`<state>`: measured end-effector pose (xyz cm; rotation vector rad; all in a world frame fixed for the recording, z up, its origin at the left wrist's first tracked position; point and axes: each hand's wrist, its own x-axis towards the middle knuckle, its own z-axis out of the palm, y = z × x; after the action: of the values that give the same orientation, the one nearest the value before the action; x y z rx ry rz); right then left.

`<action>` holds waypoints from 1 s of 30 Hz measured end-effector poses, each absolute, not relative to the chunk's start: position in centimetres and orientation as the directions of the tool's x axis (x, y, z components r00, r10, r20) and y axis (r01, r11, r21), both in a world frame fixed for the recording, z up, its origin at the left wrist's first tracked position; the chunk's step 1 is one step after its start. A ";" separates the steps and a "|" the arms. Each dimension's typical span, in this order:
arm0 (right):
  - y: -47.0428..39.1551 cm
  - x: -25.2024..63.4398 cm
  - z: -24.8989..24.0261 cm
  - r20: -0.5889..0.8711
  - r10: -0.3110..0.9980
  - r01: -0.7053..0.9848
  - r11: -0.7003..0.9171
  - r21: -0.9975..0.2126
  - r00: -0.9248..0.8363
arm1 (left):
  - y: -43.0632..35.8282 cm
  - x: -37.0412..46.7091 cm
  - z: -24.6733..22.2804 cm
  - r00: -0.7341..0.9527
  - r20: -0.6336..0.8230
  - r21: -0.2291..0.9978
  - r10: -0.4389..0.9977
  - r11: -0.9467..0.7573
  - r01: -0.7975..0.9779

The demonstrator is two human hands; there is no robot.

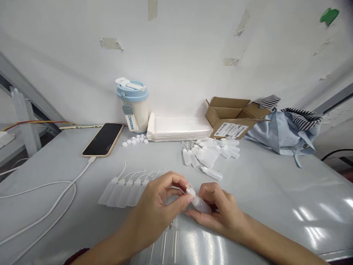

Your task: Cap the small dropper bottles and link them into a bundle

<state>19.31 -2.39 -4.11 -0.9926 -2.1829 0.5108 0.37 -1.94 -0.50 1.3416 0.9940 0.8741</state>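
Observation:
Between my two hands is a small translucent squeeze bottle (202, 205), tilted with its white top toward the upper left. My left hand (165, 206) pinches the white cap (190, 190) at that top. The body of the bottle lies in the closed fingers of my right hand (220, 209). Left of my left hand, a row of similar bottles (121, 193) lies side by side, thin cap straps pointing away from me. A loose heap of such bottles (206, 152) lies farther back. Below my left wrist are clear plastic tubes (162, 246), partly hidden by it.
Small white caps (134, 141) lie by a cup with a blue lid (132, 92). A phone (103, 140) with a white cable (66, 189) is at left. At the back stand stacked white envelopes (179, 129), an open cardboard box (234, 116) and a light blue cloth bag (281, 129).

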 end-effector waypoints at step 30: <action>-1.6 19.5 -3.9 0.551 0.594 0.613 0.770 -0.177 -0.587 | -2.3 0.3 -0.7 0.351 0.247 0.921 0.903 -0.331 0.206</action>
<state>19.50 -1.65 -3.93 -0.8979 -2.3603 -0.0424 0.34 -2.28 -0.71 1.7627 0.9855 1.0305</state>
